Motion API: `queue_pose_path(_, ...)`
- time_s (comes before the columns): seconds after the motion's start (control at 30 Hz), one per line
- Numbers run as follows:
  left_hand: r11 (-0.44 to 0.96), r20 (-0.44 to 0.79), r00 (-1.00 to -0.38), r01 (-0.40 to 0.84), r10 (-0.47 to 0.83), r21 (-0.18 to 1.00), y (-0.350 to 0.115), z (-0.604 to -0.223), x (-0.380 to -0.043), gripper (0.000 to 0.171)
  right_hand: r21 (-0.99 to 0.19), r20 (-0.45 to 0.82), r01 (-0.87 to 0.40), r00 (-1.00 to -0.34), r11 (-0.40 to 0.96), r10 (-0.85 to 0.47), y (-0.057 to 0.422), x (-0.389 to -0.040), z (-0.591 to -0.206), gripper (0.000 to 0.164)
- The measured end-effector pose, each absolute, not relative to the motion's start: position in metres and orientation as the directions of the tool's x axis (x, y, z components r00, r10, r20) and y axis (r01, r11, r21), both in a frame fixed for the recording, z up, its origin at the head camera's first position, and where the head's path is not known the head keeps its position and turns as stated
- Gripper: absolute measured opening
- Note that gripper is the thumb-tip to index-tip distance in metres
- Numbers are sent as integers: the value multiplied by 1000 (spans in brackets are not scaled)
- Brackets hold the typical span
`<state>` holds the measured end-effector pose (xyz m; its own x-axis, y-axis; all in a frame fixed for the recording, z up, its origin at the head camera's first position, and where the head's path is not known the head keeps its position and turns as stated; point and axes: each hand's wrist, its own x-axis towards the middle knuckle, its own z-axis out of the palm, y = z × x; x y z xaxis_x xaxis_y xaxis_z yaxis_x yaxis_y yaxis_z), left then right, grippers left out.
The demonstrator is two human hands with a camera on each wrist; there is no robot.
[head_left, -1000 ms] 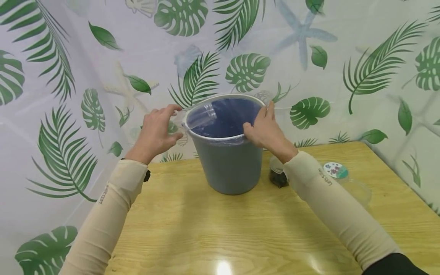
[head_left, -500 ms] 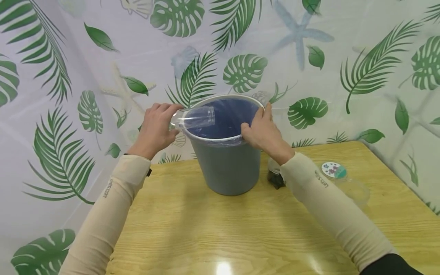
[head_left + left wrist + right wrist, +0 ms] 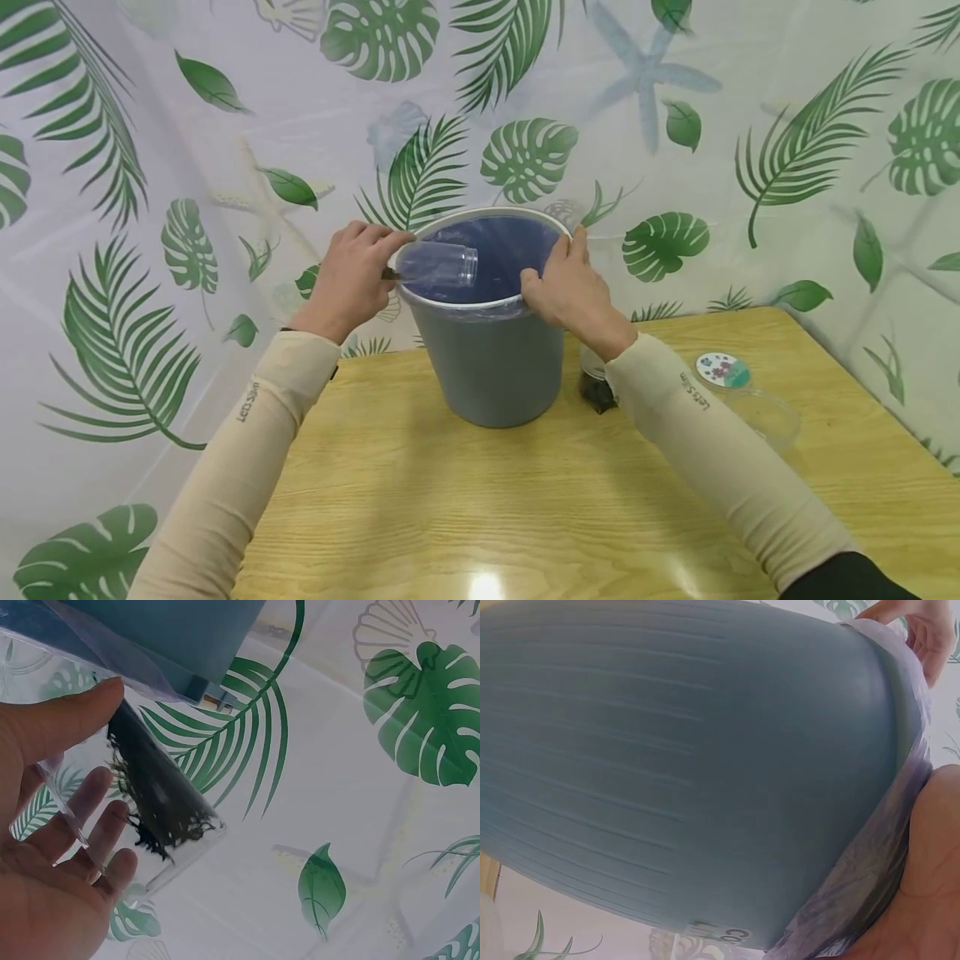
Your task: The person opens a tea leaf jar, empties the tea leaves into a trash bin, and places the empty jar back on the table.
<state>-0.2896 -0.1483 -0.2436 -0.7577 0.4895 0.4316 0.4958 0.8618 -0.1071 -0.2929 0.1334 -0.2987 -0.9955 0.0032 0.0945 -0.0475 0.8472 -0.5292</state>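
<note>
A clear plastic jar lies nearly level across the left rim of a grey-blue trash bin, its mouth inside the bin. My left hand grips the jar's base end from outside. In the left wrist view, dark, dry leaf-like bits lie along one side of the jar. A thin clear bag lines the bin and folds over its white rim. My right hand holds the right front rim, thumb inside and the bag under it. The bin stands upright. Its floor is hidden.
Partly behind my right forearm, a clear jar with dark contents stands by the bin. A round printed lid and a clear round piece lie farther right on the wooden table. A leaf-print sheet hangs close behind.
My left hand has shifted slightly right and turned, bringing the jar's mouth from tipped upward to nearly level and farther into the bin. My right hand keeps its hold on the rim.
</note>
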Motion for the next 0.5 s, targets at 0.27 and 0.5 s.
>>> queue_pose_path(0.27,850,439,-739,509,511,-132,-144,-243,-292,57,-526,75,-39,-997,850,1,132,-292,-297,85)
queue_pose_path(0.5,847,429,-737,507,522,-160,-137,-242,-294,58,-535,64,-33,-998,844,1,134,-292,-296,85)
